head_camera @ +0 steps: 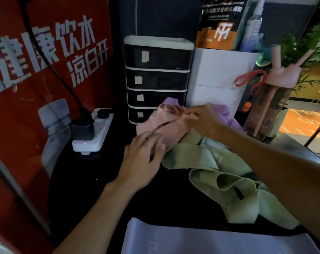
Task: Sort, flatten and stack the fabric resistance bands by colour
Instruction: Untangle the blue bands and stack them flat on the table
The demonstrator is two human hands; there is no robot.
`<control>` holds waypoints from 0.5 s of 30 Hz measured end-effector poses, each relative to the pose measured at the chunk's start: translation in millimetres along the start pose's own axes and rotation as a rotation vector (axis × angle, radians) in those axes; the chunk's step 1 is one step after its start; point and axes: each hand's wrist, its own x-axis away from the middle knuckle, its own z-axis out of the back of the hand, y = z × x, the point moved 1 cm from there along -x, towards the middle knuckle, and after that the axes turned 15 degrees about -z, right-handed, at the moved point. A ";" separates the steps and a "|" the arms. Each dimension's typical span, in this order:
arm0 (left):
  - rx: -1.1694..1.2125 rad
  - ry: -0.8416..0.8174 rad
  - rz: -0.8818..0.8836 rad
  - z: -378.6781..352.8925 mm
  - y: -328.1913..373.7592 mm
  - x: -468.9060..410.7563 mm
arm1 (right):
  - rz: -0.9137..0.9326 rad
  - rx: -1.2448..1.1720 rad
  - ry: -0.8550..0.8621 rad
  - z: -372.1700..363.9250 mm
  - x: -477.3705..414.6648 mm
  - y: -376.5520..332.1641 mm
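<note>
Early days: we're pressing the pale pink fabric band [162,125] flat with our straight-fingered left hand [142,162] by the black drawer unit [157,79], right hand [201,120] pinching its edge. Crumpled green fabric bands [234,189] aren't sorted yet.

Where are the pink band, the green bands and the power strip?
pink band [146,125]: head view, flat left part.
green bands [197,158]: head view, flat upper strip.
power strip [102,125]: head view, white top face.
</note>
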 end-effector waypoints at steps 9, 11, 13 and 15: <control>0.080 -0.009 -0.006 -1.5 5.9 4.3 | -0.211 0.094 0.329 96.8 25.9 59.3; 0.075 -0.047 0.001 -2.2 9.1 4.5 | -0.240 0.187 0.231 96.2 31.4 68.1; 0.079 -0.076 0.005 -3.4 9.8 4.9 | -0.225 0.114 0.185 90.2 34.4 67.8; 0.086 -0.091 0.006 -4.5 7.9 5.2 | -0.207 0.067 0.138 80.1 37.0 57.0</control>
